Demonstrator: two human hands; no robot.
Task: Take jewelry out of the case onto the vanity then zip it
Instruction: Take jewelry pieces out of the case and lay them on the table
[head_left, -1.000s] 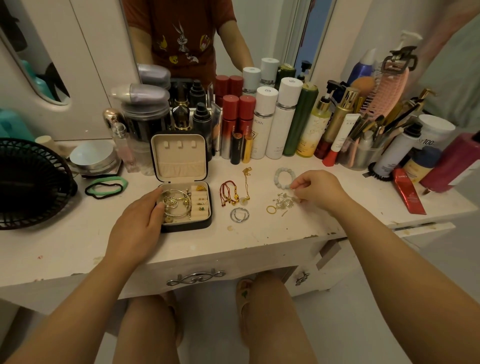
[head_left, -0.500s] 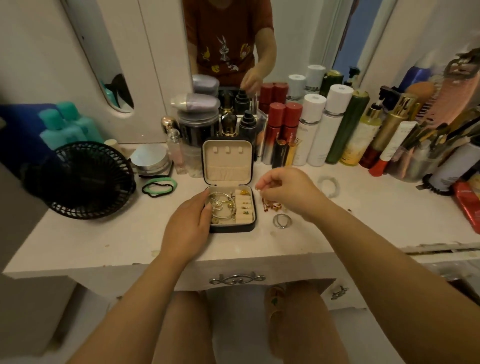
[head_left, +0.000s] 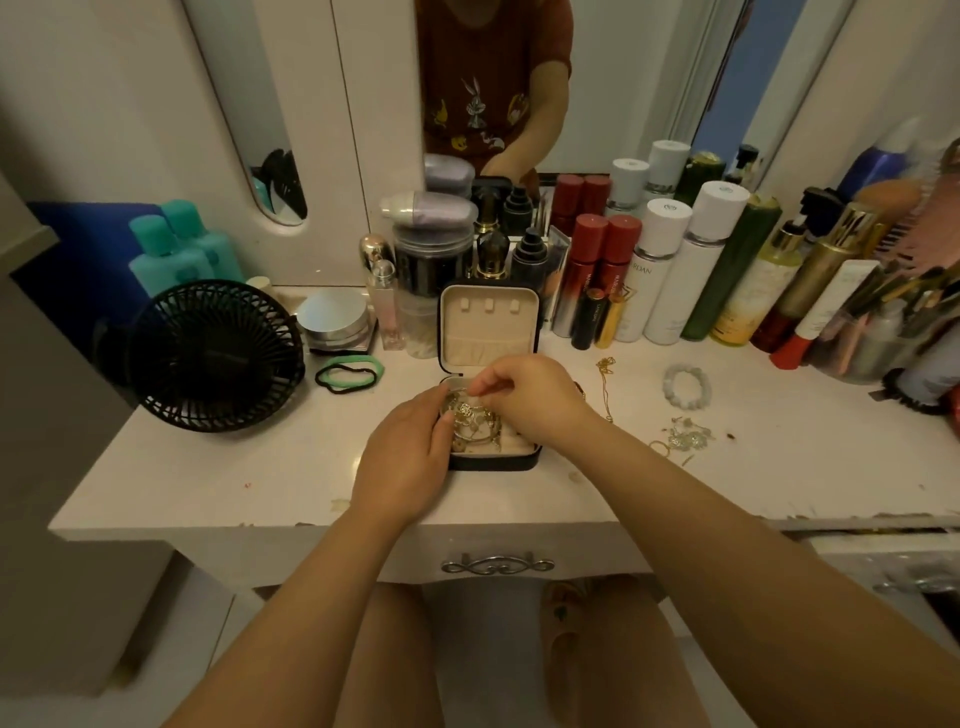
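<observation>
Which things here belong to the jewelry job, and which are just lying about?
Job: jewelry case, tangled jewelry inside, gold chain, bead bracelet, small pieces on the vanity, left hand, right hand.
Lying about: fan, hair ties, bottles, round tin.

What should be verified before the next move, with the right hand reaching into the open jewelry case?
1. Case lid open and upright: ok.
2. Left hand grips the case's left edge to steady it: ok.
3. Right hand has pinched a piece: cannot tell; its fingertips meet over the bangles, but that spot is blurred.
4. Case emptied, ready to zip: not ok; bangles lie inside.
5. Bare vanity surface for setting down: ok, right of the case near the bead bracelet.
</observation>
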